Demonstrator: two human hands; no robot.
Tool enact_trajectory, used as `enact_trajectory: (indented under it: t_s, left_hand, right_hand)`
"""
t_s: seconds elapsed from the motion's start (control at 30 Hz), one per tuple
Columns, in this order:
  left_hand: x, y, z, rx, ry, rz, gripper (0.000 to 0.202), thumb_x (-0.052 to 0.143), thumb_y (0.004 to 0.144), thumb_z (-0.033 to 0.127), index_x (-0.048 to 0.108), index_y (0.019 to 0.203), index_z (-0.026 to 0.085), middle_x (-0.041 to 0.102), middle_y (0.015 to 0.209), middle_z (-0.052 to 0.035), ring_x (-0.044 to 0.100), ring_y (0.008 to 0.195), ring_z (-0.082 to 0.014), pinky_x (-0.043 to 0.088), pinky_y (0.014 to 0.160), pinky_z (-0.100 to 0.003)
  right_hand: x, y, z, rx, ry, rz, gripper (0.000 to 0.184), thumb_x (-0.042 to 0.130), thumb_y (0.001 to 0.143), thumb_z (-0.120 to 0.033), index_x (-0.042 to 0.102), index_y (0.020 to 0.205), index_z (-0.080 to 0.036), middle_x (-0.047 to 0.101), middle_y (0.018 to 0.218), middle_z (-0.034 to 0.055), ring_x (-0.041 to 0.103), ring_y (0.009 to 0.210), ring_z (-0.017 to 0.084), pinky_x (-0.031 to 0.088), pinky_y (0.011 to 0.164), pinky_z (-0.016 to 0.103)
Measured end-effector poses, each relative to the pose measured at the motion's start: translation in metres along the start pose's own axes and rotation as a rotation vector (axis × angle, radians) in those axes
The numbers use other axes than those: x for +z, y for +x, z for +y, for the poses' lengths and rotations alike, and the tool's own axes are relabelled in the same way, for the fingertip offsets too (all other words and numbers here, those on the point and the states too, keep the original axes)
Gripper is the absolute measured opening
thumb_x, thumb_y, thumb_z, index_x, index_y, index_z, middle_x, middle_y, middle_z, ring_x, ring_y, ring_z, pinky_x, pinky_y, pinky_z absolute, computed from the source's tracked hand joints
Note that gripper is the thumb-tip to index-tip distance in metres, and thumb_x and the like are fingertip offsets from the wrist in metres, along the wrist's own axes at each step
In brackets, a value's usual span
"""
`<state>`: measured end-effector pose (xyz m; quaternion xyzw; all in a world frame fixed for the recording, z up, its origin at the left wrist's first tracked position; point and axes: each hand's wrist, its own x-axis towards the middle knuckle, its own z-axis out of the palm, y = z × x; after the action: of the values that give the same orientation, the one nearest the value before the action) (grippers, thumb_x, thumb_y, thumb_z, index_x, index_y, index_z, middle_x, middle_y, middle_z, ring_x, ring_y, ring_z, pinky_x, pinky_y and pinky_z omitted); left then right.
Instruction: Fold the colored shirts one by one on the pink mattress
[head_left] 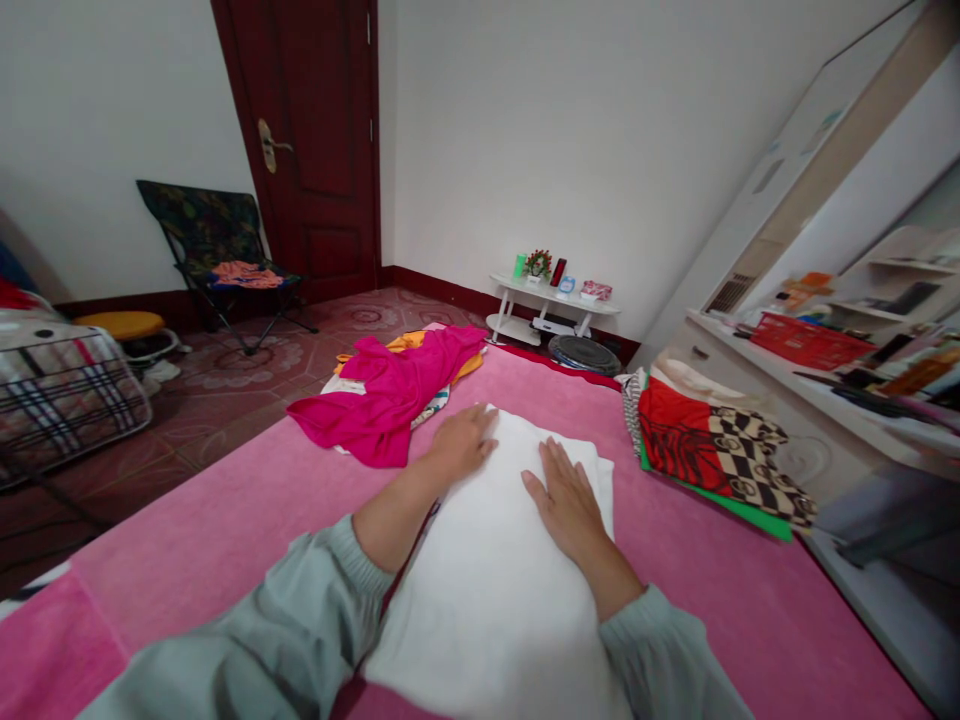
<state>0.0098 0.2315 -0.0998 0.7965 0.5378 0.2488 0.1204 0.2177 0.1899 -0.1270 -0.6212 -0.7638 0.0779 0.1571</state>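
White cloth: The white cloth [502, 580] lies flat on the pink bed [247, 510], right in front of the person. Call its middle the clock's middle, with 12 o'clock far away.
Smoothing it well: This looks like pressing and smoothing. Light, flat palms would suit it best, sliding from the middle out to the edges. Pushing too hard could make new wrinkles. One hand can hold a side still while the other strokes.
Edge to watch: A bit of the under layer pokes out near 1 o'clock, so that side may need a small tug to line up.
Left hand: The left hand [465, 440] is at 11 o'clock, on the cloth's edge. Its fingers bend a little. I cannot tell if they pinch the cloth or just press it.
Right hand: The right hand [564, 495] is near 1 o'clock, palm down, fingers spread apart. It touches the cloth but grips nothing.
Other clothes: A bright pink cloth [397, 385] lies toward 11 o'clock, and a stack of folded clothes [679, 430] toward 2 o'clock.
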Motion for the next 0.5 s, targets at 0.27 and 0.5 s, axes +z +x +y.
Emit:
enact_trajectory:
  t_s: [0.27,0.5]
  left_hand:
    - [-0.054,-0.002,-0.029,-0.358,-0.359,-0.394,0.019,0.074,0.068,0.03,0.069,0.066,0.011,0.069,0.061,-0.0054,0.062,0.053,-0.0137,0.046,0.05,-0.021]
    - [-0.054,-0.009,-0.026,-0.435,-0.54,-0.486,0.019,0.074,0.061,0.023,0.061,0.054,0.012,0.062,0.048,-0.0013,0.055,0.045,-0.0102,0.044,0.048,-0.02]
  right_hand:
    - [-0.004,-0.001,-0.002,0.008,-0.015,-0.002,0.065,0.032,0.094,-0.05,0.034,0.146,-0.011,0.024,0.155,0.0125,0.016,0.145,0.023,0.013,0.118,0.048]
    - [-0.003,0.0,0.0,0.0,-0.007,0.007,0.065,0.034,0.093,-0.05,0.035,0.145,-0.01,0.025,0.155,0.0132,0.018,0.144,0.024,0.013,0.117,0.048]
